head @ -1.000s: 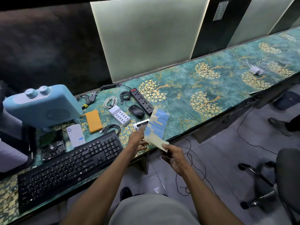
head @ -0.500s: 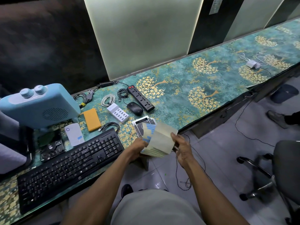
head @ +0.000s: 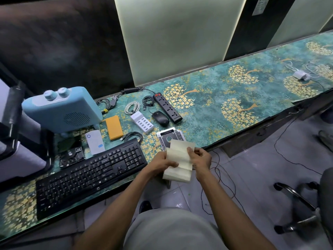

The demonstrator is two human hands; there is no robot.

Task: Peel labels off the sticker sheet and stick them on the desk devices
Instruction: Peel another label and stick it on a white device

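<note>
The head view showed the patterned teal desk (head: 207, 112) carrying a blue heater (head: 61, 110) left of a black keyboard (head: 90, 170), a power strip (head: 167, 108) beyond it, a mouse (head: 160, 118) and a white router (head: 95, 142). Just right of the keyboard, past the desk edge, the left hand (head: 162, 163) and right hand (head: 201, 159) pinched the folded sticker sheet (head: 180, 159) by its side edges, pale backing upward.
</note>
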